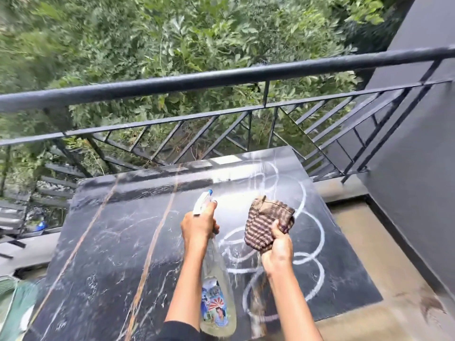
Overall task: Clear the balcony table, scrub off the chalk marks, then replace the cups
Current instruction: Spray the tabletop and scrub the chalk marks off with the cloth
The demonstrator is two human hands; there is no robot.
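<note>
While both arms reached out over the black marble table [103,242], the left hand [199,223] gripped the neck of a spray bottle [216,301] — fingers curled round the trigger, nozzle pointing toward the railing [221,77]. Right hand [277,247] clutched a bunched striped cloth [267,223], fingers clamped on its lower end, held over white chalk marks [315,232] looping across the table's right half.

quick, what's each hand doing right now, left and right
Left hand: grips the spray bottle by its neck, above the table.
Right hand: grips the striped cloth, above the chalk marks.
</note>
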